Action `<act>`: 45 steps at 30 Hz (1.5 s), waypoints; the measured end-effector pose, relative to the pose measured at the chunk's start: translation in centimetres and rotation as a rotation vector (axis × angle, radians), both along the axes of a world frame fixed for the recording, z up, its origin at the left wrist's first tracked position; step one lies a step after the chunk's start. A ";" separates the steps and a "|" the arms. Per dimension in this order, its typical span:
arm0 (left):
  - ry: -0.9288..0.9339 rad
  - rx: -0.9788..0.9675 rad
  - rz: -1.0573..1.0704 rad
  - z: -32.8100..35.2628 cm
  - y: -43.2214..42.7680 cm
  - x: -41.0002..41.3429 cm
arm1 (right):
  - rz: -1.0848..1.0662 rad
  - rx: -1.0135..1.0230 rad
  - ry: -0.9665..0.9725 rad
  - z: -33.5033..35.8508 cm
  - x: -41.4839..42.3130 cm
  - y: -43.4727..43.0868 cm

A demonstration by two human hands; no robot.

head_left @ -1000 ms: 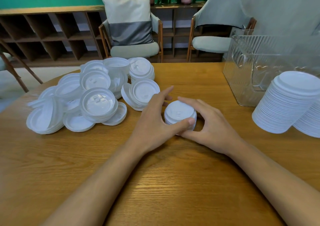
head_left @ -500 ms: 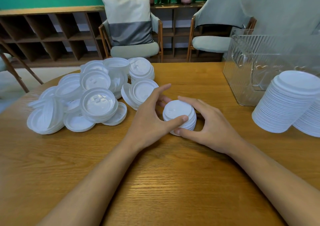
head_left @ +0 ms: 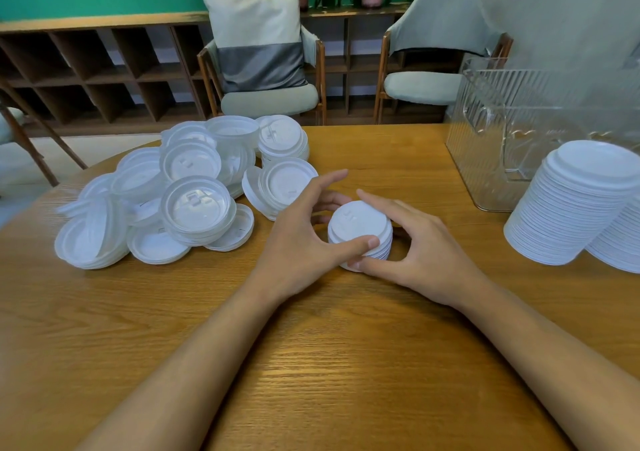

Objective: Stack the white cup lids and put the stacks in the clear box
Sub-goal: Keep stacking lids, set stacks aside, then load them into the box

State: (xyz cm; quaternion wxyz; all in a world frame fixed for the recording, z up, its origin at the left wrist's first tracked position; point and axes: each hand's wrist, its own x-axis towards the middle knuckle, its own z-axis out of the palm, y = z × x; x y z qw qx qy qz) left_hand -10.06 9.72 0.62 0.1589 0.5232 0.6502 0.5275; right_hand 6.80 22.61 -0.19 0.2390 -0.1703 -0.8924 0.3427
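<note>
A short stack of white cup lids (head_left: 360, 229) stands on the wooden table (head_left: 329, 364) at the centre, slightly uneven. My left hand (head_left: 301, 239) curls round its left side, thumb on the front edge. My right hand (head_left: 419, 246) grips its right side, thumb at the base. A loose heap of white lids (head_left: 180, 194) lies to the left. The clear box (head_left: 512, 139) stands at the right rear, with nothing visible inside it.
Two tall lid stacks (head_left: 575, 204) lean at the right edge in front of the box. Two grey chairs (head_left: 270, 69) and a wooden shelf (head_left: 86, 69) stand behind the table. Bare wood stretches along the near side.
The small stack has shifted slightly left and toward the back between my hands, and my left thumb has slid along its front edge. The heap and tall stacks have not moved.
</note>
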 end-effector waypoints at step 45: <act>0.318 0.232 0.282 0.9 -0.3 -0.5 | -0.084 0.001 -0.029 0.2 0.0 -0.4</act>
